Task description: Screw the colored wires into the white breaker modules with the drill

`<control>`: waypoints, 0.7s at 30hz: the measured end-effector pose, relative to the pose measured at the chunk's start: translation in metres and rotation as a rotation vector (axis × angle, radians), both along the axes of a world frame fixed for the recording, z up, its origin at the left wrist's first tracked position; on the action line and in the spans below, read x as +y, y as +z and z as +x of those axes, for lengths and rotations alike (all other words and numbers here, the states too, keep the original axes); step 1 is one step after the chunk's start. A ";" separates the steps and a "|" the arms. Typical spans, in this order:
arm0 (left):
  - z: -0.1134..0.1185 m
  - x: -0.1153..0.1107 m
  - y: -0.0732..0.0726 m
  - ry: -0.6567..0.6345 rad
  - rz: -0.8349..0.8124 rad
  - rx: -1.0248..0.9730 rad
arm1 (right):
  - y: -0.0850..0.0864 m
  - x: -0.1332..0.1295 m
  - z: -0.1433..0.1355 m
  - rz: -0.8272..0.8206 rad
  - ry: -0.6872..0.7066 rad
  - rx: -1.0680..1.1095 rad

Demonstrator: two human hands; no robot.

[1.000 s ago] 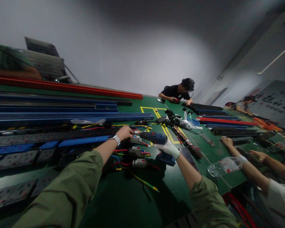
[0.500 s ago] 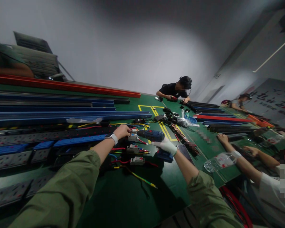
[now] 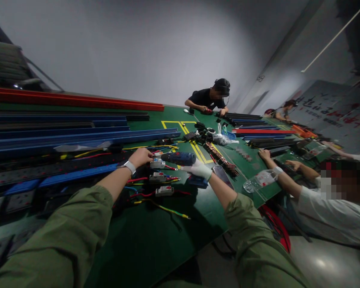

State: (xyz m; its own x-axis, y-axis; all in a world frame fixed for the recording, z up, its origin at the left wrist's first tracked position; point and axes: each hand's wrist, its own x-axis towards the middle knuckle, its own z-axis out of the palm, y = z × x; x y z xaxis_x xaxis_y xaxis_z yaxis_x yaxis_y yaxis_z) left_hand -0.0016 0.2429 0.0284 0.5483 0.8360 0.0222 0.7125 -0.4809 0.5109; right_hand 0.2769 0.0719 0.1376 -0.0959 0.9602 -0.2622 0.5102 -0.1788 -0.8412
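Observation:
My right hand (image 3: 201, 169), in a white glove, is wrapped round the grip of a blue cordless drill (image 3: 184, 159). The drill's tip points left, at the farthest of several grey wired breakers. My bare left hand (image 3: 141, 157), with a watch on the wrist, has its fingertips closed at that breaker (image 3: 157, 154); what they pinch is too small to make out. Nearer to me lie a second breaker (image 3: 157, 163), a third (image 3: 157, 177) and one with red wires (image 3: 165, 191). A yellow-green wire (image 3: 175, 213) lies on the green table (image 3: 156, 248).
Black and blue socket strips (image 3: 78, 175) and long blue rails (image 3: 78, 140) fill the left side. A phone (image 3: 223, 177), copper strips (image 3: 220, 158) and a plastic bottle (image 3: 261, 180) lie to the right. A co-worker's arms (image 3: 283, 176) reach in there; another person (image 3: 210, 98) leans over the far edge.
The camera view has turned right, so everything sits farther left and higher. My hands and the drill keep about the same place at the breakers.

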 end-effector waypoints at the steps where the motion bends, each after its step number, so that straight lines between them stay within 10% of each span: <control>1: 0.000 0.000 0.000 0.001 -0.001 0.002 | 0.000 0.000 0.001 -0.001 0.002 0.005; 21: 0.000 -0.001 0.000 -0.003 -0.003 -0.008 | 0.008 -0.004 -0.005 -0.019 -0.056 0.066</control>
